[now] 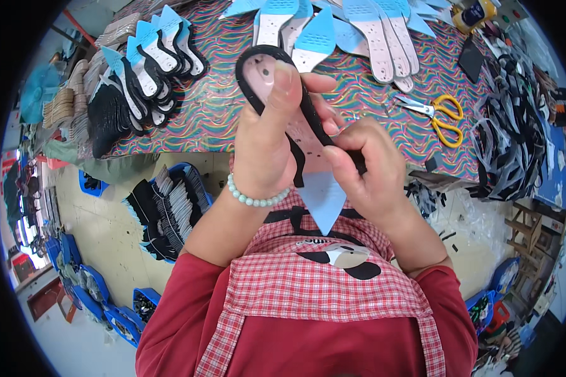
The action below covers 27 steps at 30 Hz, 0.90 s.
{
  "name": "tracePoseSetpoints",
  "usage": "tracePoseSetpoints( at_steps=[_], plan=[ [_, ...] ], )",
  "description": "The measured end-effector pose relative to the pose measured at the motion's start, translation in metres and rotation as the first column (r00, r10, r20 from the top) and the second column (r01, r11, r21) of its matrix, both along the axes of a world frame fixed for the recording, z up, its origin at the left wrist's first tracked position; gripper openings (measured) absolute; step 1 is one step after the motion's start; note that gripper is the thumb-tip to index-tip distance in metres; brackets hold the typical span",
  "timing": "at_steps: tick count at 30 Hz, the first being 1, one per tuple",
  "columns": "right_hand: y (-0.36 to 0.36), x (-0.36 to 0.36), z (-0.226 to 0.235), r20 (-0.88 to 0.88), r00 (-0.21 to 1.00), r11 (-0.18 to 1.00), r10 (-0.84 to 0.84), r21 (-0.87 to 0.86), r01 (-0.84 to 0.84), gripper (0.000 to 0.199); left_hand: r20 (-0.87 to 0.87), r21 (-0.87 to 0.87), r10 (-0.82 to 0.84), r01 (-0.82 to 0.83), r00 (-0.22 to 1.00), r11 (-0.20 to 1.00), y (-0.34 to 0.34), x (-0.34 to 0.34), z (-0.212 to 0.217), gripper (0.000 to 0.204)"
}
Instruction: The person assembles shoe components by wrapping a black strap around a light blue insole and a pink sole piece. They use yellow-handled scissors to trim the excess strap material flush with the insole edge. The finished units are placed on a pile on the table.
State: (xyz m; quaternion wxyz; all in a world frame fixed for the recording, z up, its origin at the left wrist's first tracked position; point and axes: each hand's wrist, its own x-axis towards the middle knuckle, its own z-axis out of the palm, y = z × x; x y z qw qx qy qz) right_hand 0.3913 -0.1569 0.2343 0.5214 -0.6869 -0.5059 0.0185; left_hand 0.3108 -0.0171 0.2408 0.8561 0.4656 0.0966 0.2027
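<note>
In front of my chest I hold a shoe insole (308, 154) with a pinkish heel and a pointed light-blue toe, its heel up and its toe toward me. A black edging strip (248, 87) runs round the heel and down both sides, stopping short of the toe tip. My left hand (261, 141) grips the insole by the heel half, thumb across its face and fingers behind. At the right-hand edge, my right hand (374, 173) pinches the black edging, thumb against the insole's middle; its fingertips are partly hidden.
Yellow-handled scissors (443, 113) lie on the patterned tablecloth (220, 94) to the right. Black-edged insoles (151, 60) are piled at left, unedged blue-tipped insoles (378, 47) at the back. A heap of black strips (516, 132) covers the right end. Below stands a blue basket (198, 182) of insoles.
</note>
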Motion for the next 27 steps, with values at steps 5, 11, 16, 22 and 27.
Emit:
tracePoseSetpoints(
  at_steps=[5, 11, 16, 22, 27],
  plan=[
    [-0.004, 0.003, -0.002, -0.468, 0.878, 0.993, 0.098, 0.101, -0.057, 0.023, 0.094, 0.337, -0.159, 0.119, 0.983, 0.934, -0.016, -0.001, -0.013, 0.042],
    [-0.012, -0.015, -0.027, -0.529, 0.847, 0.994, -0.063, -0.106, 0.007, 0.021, -0.082, 0.292, 0.166, -0.135, 0.983, 0.947, -0.016, -0.008, -0.017, 0.024],
    [-0.014, -0.009, -0.036, -0.205, 0.97, 0.991, -0.13, -0.002, 0.132, 0.013, -0.287, 0.368, 0.018, 0.093, 0.958, 0.925, -0.02, 0.001, -0.004, 0.018],
    [-0.026, -0.009, -0.034, -0.261, 0.965, 0.962, 0.026, -0.256, -0.095, 0.023, -0.446, 0.271, 0.011, 0.123, 0.895, 0.955, -0.003, -0.009, -0.009, 0.021],
    [-0.079, 0.081, -0.034, -0.071, 0.997, 0.899, 0.001, -0.436, -0.032, 0.03, -0.484, 0.131, -0.358, 0.471, 0.799, 0.873, 0.056, -0.071, -0.013, 0.02]
  ],
)
